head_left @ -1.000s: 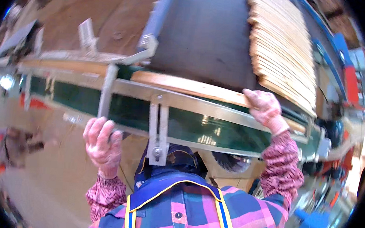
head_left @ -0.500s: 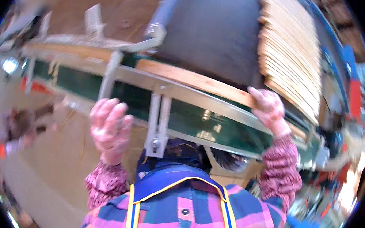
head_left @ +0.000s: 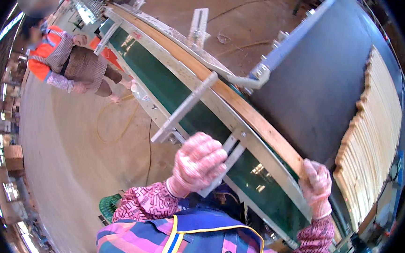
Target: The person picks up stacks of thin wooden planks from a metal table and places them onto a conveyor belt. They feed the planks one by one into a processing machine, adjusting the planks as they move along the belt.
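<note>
My right hand (head_left: 316, 185), in a pinkish-white glove, is closed on the near end of a long wooden strip (head_left: 255, 117). The strip lies along a metal guide rail (head_left: 270, 153) over a green conveyor belt (head_left: 167, 93). My left hand (head_left: 198, 163), gloved alike, is curled loosely in front of a slotted metal bracket (head_left: 230, 159), with nothing seen in it. Its palm is hidden, and I cannot tell whether it touches the bracket. To the right, a row of wooden strips (head_left: 369, 157) lies side by side on a wide dark belt (head_left: 313, 82).
A metal bar (head_left: 185, 107) crosses over the green belt beside my left hand. A person (head_left: 70, 63) in an orange top and checked apron stands at the far left. A yellow hose (head_left: 100, 125) lies on the floor, and a blue side frame (head_left: 295, 39) edges the dark belt.
The view has swung left, so the conveyor now runs diagonally and the other person shows plainly. My left hand has curled more and moved towards the bracket; my right hand stays on the strip.
</note>
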A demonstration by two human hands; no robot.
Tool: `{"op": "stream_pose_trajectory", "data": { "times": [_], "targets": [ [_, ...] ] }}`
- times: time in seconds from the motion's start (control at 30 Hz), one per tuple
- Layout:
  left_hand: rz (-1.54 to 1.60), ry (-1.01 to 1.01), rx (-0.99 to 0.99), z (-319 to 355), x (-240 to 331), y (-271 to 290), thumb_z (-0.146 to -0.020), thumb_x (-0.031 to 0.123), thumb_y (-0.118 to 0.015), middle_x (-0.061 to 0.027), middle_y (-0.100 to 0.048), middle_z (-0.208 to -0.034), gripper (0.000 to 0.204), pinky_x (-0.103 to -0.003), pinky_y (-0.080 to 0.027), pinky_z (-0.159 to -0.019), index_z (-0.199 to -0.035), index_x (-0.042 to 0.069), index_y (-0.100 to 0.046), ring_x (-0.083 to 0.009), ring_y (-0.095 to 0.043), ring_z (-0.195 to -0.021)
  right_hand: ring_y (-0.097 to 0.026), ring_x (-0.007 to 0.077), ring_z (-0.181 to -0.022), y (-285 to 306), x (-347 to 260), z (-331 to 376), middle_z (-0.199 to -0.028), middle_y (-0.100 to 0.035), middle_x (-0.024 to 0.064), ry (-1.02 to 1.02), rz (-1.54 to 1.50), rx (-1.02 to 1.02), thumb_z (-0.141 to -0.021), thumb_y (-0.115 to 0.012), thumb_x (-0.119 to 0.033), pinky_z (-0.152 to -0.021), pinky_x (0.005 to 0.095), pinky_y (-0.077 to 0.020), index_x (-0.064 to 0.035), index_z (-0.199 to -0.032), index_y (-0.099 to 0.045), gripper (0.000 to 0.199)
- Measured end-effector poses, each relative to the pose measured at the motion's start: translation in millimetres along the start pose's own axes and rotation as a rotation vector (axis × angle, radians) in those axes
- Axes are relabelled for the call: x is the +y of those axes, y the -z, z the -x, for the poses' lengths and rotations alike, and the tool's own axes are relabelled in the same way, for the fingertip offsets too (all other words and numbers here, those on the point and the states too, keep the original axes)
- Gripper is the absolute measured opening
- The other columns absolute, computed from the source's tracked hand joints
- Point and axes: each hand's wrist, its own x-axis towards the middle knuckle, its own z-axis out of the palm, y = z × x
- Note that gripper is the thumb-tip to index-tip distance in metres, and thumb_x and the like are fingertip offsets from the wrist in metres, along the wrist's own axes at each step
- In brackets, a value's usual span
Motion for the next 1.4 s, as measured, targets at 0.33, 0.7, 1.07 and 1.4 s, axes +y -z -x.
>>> {"op": "stream_pose_trajectory", "data": {
  "times": [0.33, 0.7, 1.07, 1.4],
  "targets": [
    [0.514, -0.048, 0.005, 1, -20, -41, -0.076, 0.020, -0.078, -0.0098, -0.065, -0.112, 0.032, -0.047, -0.054, -0.095, -0.105, 0.008, -0.069, -0.0304, -0.063, -0.106, -0.063, 0.0333, -0.099, -11, -6, -12, -0.113, -0.065, 0.0109, -0.197, 0.018, -0.199, -0.056, -0.070, 0.004, -0.089, 0.0452, -0.0499, -0.0152, -0.133, -0.056, 0.081],
    [0.774, -0.009, 0.039, 2, -53, -40, -0.071, 0.015, -0.079, -0.0121, -0.064, -0.107, 0.034, -0.046, -0.056, -0.086, -0.101, 0.004, -0.069, -0.0319, -0.063, -0.098, -0.065, 0.0321, -0.103, -4, -19, -20, -0.113, -0.067, 0.0115, -0.347, 0.025, -0.328, -0.057, -0.079, 0.002, -0.091, 0.0427, -0.0513, -0.0148, -0.134, -0.059, 0.080],
    [0.764, 0.013, 0.018, 7, -71, -31, -0.071, 0.018, -0.078, -0.0099, -0.064, -0.106, 0.034, -0.044, -0.055, -0.088, -0.100, 0.005, -0.068, -0.0302, -0.063, -0.099, -0.063, 0.0328, -0.106, -4, -27, -11, -0.118, -0.065, 0.0120, -0.416, 0.194, -0.334, -0.060, -0.079, 0.001, -0.093, 0.0430, -0.0498, -0.0167, -0.136, -0.057, 0.082],
    [0.774, 0.009, 0.007, 9, -75, -28, -0.070, 0.018, -0.078, -0.0100, -0.064, -0.107, 0.035, -0.045, -0.054, -0.089, -0.100, 0.005, -0.068, -0.0301, -0.063, -0.100, -0.063, 0.0325, -0.107, -1, -30, -11, -0.117, -0.066, 0.0115, -0.401, 0.157, -0.289, -0.058, -0.078, 0.004, -0.094, 0.0425, -0.0501, -0.0155, -0.135, -0.058, 0.082]
  ]
}}
